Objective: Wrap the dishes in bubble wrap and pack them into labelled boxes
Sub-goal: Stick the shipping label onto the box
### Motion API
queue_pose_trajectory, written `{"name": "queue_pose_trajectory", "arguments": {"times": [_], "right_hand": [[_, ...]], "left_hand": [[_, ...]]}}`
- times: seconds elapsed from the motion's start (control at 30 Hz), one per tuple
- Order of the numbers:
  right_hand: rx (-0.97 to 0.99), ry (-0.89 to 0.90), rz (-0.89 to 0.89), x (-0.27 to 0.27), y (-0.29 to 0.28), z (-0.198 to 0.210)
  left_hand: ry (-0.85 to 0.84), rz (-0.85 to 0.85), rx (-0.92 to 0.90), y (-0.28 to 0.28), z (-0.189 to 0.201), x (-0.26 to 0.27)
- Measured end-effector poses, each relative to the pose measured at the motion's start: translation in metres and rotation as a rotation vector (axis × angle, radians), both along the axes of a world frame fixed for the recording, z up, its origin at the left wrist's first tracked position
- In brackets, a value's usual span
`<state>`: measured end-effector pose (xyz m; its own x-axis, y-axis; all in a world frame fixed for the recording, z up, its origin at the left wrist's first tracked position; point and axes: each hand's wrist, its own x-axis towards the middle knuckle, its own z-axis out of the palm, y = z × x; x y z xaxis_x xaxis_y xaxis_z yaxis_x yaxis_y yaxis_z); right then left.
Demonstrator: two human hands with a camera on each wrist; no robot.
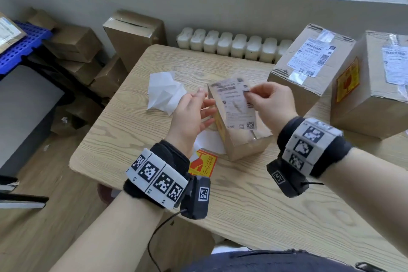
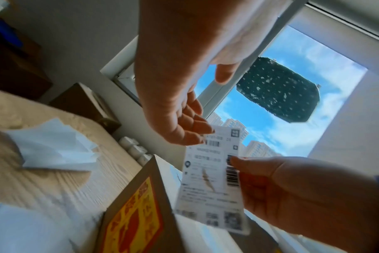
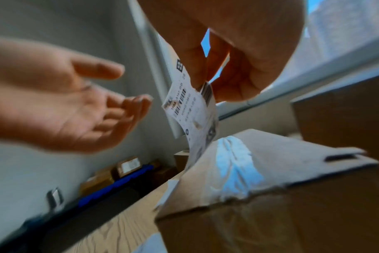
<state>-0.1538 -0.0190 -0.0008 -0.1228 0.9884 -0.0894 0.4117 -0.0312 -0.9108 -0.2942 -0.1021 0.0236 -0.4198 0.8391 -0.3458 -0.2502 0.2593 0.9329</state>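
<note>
The desk [image 1: 254, 205] is light wood-grain with rounded corners. On it stand a small cardboard box [image 1: 242, 141] at centre and two larger labelled boxes [image 1: 309, 59] [image 1: 371, 86] at the right. Crumpled white paper [image 1: 163, 90] lies left of centre. A red-and-yellow sticker [image 1: 203, 164] lies near the small box.

A small box [image 1: 240, 137] stands near the middle of the table [image 1: 254, 216]. Above it hangs a shipping label [image 1: 236, 104], pinched at its right edge by the right hand [image 1: 273, 104]; the left hand [image 1: 192, 115] is just left of the label. Crumpled paper [image 1: 165, 90] lies on the table behind and left of the box. Two larger boxes [image 1: 309, 62] stand side by side at the table's right. A radiator [image 1: 231, 44] runs behind the table. More boxes [image 1: 75, 46] are stacked on the floor to the left.
</note>
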Motion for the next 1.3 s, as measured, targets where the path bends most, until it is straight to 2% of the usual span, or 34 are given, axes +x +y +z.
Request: {"name": "queue_pose_trajectory", "arguments": {"times": [0.13, 0.3, 0.47, 0.63, 1.3], "right_hand": [[-0.189, 0.071, -0.031, 0.018, 0.022, -0.001], [-0.276, -0.075, 0.098, 0.021, 0.04, -0.003], [-0.251, -0.228, 0.202, 0.014, 0.053, -0.01], [-0.24, -0.299, 0.235, 0.007, 0.063, -0.017], [-0.07, -0.473, 0.242, 0.005, 0.068, -0.032]], "left_hand": [[0.401, -0.097, -0.031, 0.007, -0.024, 0.009], [0.872, -0.309, -0.15, 0.007, -0.049, 0.015], [1.147, -0.36, -0.176, 0.009, -0.057, 0.021], [1.277, -0.424, -0.197, 0.016, -0.061, 0.021], [1.37, -0.695, -0.345, 0.039, -0.059, 0.014]]}}
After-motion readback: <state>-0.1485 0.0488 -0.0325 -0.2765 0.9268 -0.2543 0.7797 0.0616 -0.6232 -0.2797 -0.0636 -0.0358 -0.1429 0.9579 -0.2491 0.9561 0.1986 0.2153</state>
